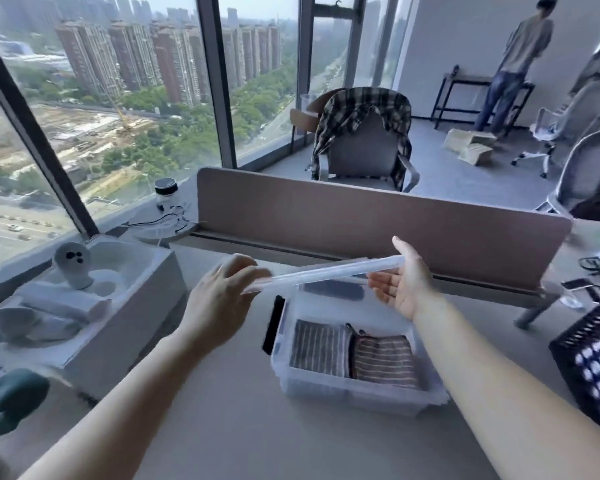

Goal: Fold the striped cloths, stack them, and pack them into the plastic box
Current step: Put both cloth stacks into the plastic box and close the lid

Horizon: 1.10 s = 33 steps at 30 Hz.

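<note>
Tall windows (118,98) light grey floor (465,174) and chair (364,150).

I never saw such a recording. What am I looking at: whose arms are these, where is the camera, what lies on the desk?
There is no machine. One camera, worn on a person's head, looks forward and down, so the two bare arms are that person's own. On the pale desk stands a clear plastic box; inside it lie, side by side, a folded grey striped cloth and a folded brown striped cloth. Above the box both hands carry a clear plastic lid: the left hand curls its fingers round one end, the right hand supports the other end with an open palm.
</note>
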Motion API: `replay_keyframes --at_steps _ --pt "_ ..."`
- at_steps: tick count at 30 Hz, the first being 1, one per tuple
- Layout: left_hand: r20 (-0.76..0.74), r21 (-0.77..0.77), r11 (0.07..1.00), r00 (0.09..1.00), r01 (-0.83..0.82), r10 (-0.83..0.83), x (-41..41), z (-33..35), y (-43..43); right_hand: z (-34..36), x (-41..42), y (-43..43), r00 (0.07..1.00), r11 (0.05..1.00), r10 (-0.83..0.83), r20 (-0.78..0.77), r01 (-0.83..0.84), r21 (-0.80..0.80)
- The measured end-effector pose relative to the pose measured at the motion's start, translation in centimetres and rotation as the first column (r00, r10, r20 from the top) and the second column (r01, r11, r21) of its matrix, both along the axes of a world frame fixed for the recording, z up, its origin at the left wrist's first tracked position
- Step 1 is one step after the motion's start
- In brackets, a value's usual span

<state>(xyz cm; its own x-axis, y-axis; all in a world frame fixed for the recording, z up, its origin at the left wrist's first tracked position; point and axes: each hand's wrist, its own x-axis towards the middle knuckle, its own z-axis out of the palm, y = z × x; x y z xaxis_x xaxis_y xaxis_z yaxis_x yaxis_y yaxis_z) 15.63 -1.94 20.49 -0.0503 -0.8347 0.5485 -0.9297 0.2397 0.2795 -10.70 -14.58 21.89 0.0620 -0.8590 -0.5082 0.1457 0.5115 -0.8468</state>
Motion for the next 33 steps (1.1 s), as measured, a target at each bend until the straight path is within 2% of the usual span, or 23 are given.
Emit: replay_keyframes --at_steps 5,7,9,12,17,23,29,33 --pt "0.019 -0.042 0.984 0.985 0.171 -0.171 -5.6 -3.0 -1.9 -2.4 -8.5 2.1 0.977 0.977 -0.213 -0.024 0.212 -0.023" --pt "0.032 -0.004 0.965 0.965 0.260 -0.260 -6.3 -4.6 -2.5 -4.0 -10.6 3.2 0.967 0.973 -0.232 -0.108 0.230 -0.025" --pt "-0.003 0.077 0.942 0.945 0.325 -0.326 -6.4 -6.2 -2.7 -5.6 -12.1 4.3 0.938 0.978 -0.207 -0.279 0.209 -0.021" --pt "-0.040 0.237 0.911 0.940 0.338 -0.338 -6.7 -8.0 -2.2 -7.3 -12.7 5.2 0.829 0.994 -0.102 -0.549 0.104 -0.028" --pt "-0.046 0.396 0.851 0.933 0.346 -0.358 -6.6 -9.7 -1.6 -8.4 -12.4 6.4 0.670 1.000 -0.018 -0.742 -0.005 -0.029" --pt "-0.058 0.462 0.826 0.941 0.322 -0.335 -6.7 -10.5 -1.5 -8.8 -12.2 6.8 0.543 0.996 0.061 -0.838 -0.085 0.018" --pt "-0.042 0.475 0.816 0.934 0.331 -0.355 -6.2 -11.1 -0.5 -9.0 -12.4 5.9 0.510 0.984 0.140 -0.849 -0.167 0.062" --pt "0.059 0.475 0.830 0.931 0.291 -0.360 -5.9 -10.6 -0.5 -9.1 -12.2 4.9 0.430 0.969 0.217 -0.876 -0.204 0.140"
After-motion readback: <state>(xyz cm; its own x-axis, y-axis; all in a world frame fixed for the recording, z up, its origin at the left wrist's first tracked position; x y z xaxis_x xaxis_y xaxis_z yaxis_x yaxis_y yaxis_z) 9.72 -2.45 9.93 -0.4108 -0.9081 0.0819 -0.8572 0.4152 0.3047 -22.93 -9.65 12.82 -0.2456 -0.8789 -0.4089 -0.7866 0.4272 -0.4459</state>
